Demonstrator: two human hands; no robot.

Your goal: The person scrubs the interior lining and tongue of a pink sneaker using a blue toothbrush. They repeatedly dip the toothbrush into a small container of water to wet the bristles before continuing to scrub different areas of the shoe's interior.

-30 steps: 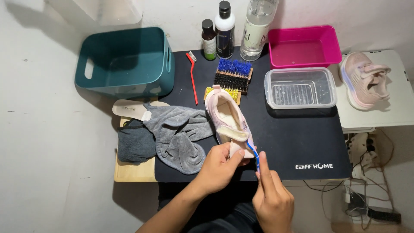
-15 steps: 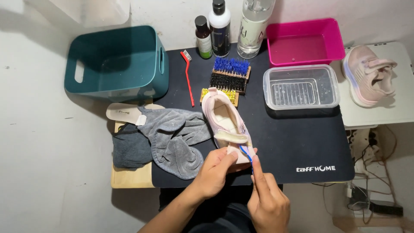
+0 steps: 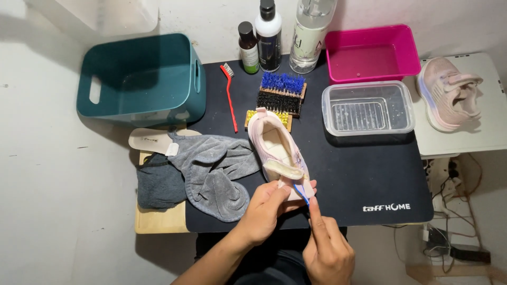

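- Pink shoe (image 3: 275,148): lies at centre frame on the black mat (image 3: 369,174), opening up. Long axis runs from upper left to lower right; the heel end, with its pull tab, points toward the top of the frame, the other end toward you at bottom centre.
- Look of the shoe: pale pink upper, cream lining visible inside, a strap folded across the opening near your hands. Toe end is covered by your hands; its condition cannot be told.
- Your left hand (image 3: 269,208): fingers curled around the near end of the shoe, gripping it from the left and beneath.
- Your right hand (image 3: 327,248): fingers pressed together, pinching a thin blue-handled brush (image 3: 301,191) whose tip touches the shoe's lower right edge.
- Just left of the shoe: crumpled grey cloth (image 3: 216,171), a loose pale insole (image 3: 150,141) at its upper left, both partly on a wooden board (image 3: 158,221).
- Touching the heel end: small yellow-bristled brush (image 3: 252,117); above it a blue-and-black bristled brush (image 3: 282,92); a red-handled thin brush (image 3: 230,95) to the left.
- Upper left: teal bin (image 3: 140,79). Top centre: three bottles (image 3: 269,37).
- Right of centre: clear plastic box (image 3: 368,108); pink tray (image 3: 372,53) above it.
- Far right: second pink shoe (image 3: 449,95) on a white surface, well apart.
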